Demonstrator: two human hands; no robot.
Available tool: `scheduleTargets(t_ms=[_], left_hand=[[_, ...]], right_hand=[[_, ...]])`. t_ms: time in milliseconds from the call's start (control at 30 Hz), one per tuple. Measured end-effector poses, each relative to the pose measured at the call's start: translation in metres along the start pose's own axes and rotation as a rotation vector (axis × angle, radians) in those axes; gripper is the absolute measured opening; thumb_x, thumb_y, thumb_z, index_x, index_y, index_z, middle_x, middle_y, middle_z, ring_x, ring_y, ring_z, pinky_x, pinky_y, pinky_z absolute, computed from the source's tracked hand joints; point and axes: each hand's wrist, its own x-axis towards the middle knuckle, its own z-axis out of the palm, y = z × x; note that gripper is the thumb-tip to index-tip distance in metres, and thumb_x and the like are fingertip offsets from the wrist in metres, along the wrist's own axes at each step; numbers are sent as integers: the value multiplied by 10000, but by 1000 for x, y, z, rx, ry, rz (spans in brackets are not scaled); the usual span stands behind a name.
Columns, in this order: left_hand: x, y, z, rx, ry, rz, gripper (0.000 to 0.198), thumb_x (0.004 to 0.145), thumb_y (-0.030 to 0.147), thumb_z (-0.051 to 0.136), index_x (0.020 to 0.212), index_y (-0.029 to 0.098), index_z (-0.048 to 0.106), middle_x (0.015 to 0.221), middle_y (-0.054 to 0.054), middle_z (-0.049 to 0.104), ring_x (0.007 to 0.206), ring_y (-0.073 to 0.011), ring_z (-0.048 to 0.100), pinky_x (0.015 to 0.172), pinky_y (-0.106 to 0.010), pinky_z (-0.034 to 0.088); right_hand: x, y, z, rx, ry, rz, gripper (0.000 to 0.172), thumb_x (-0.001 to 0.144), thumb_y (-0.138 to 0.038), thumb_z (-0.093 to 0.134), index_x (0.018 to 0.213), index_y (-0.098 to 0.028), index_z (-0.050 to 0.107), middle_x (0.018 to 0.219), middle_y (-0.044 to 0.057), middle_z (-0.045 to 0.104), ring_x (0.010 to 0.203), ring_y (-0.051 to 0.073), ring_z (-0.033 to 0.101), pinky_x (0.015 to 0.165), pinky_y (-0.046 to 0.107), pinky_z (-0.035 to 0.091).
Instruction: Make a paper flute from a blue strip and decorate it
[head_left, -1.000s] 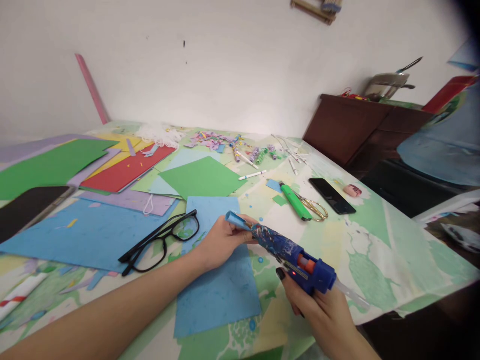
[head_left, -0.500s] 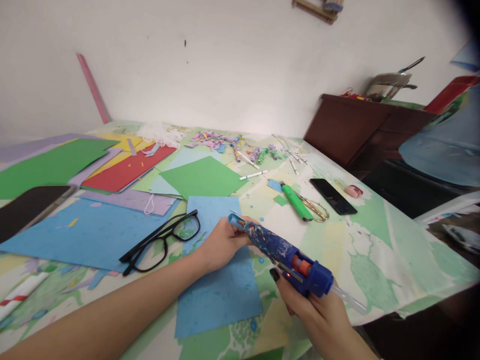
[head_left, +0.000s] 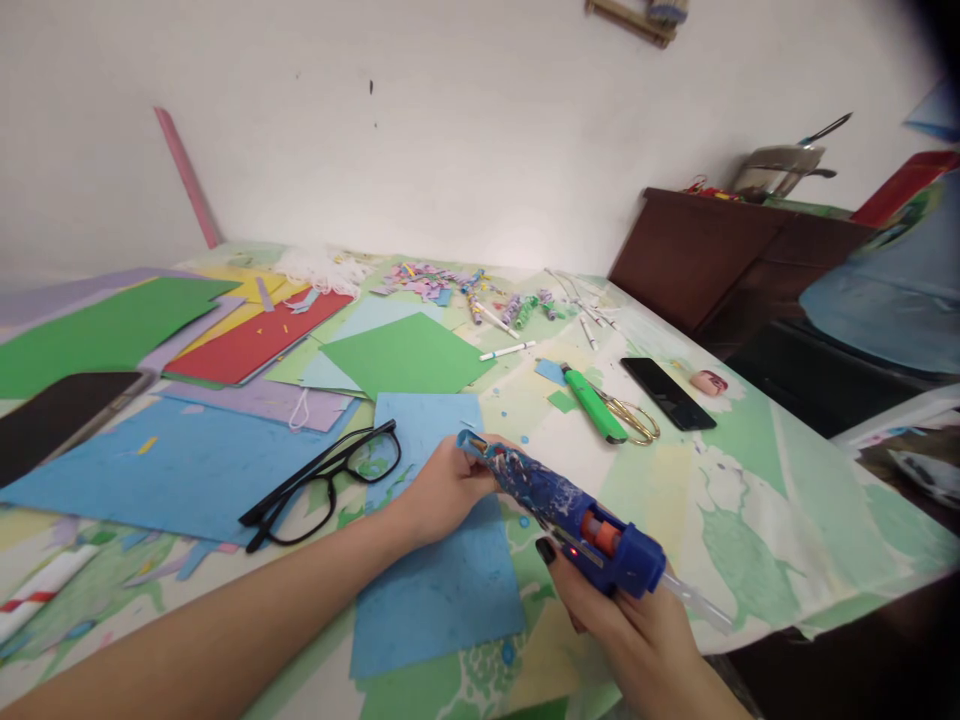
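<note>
The right hand (head_left: 637, 630) grips a glue gun (head_left: 577, 515); the left hand (head_left: 442, 490) pinches blue paper (head_left: 474, 443) at its nozzle.

Royal-blue plastic glue gun (head_left: 570, 510) up front: orange trigger, a tiny red light glowing, barrel mottled with white and pale-blue splatter. Dark, near-black polish on the nails of the right hand (head_left: 637, 630). At the nozzle, a small light-blue paper roll (head_left: 472, 443). Underneath, a sky-blue square paper sheet (head_left: 439, 590), faintly speckled. Black-framed plastic glasses (head_left: 373, 461) beside it. Further back, a leaf-green square paper sheet (head_left: 405, 358) and a red rectangular paper sheet (head_left: 247, 345), with yellow peeking out behind. Lime-green plastic marker (head_left: 592, 403), gold-handled metal scissors (head_left: 634, 412), glossy black flat phone (head_left: 666, 392), small pink eraser (head_left: 706, 381). The bench (head_left: 750, 500) wears a cloth blotched in mint green, pale yellow and white.
</note>
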Motion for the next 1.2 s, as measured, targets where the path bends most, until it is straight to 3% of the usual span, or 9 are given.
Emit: scheduleTargets(t_ms=[167, 633, 767, 900, 1200], left_hand=[[0, -5, -1, -85, 21, -24, 180, 700, 120, 670, 847, 193, 744, 892, -10, 750, 903, -233, 685, 790, -303, 551], [2, -7, 0, -147, 58, -110, 169, 732, 176, 684, 883, 113, 726, 846, -58, 738, 807, -170, 685, 768, -272, 553], [2, -5, 1, -125, 58, -94, 148, 733, 154, 668, 863, 126, 731, 842, -54, 741, 798, -176, 685, 765, -286, 552], [1, 0, 3, -66, 67, -89, 153, 710, 123, 663, 844, 136, 737, 857, -69, 749, 798, -202, 686, 760, -322, 551], [1, 2, 3, -65, 41, -74, 171, 669, 154, 680, 830, 151, 740, 857, -52, 750, 780, -215, 685, 729, -302, 551]], right_hand=[[-4, 4, -3, -4, 26, 33, 162, 837, -309, 509, 716, -203, 494, 498, -53, 417, 442, 96, 393, 413, 221, 321], [-11, 12, -8, -5, 82, 92, 207, 849, -339, 515, 699, -197, 496, 461, -63, 384, 419, 91, 361, 401, 223, 281], [-10, 10, -10, -6, 77, 59, 172, 852, -316, 501, 723, -201, 504, 477, -61, 388, 433, 95, 369, 412, 224, 300], [-5, 1, -11, -13, -39, 6, 121, 837, -280, 499, 741, -207, 505, 539, -44, 456, 469, 108, 434, 448, 225, 364], [0, -9, 1, -56, 73, -90, 93, 769, -212, 476, 793, -209, 566, 602, -25, 538, 511, 115, 468, 487, 219, 387]])
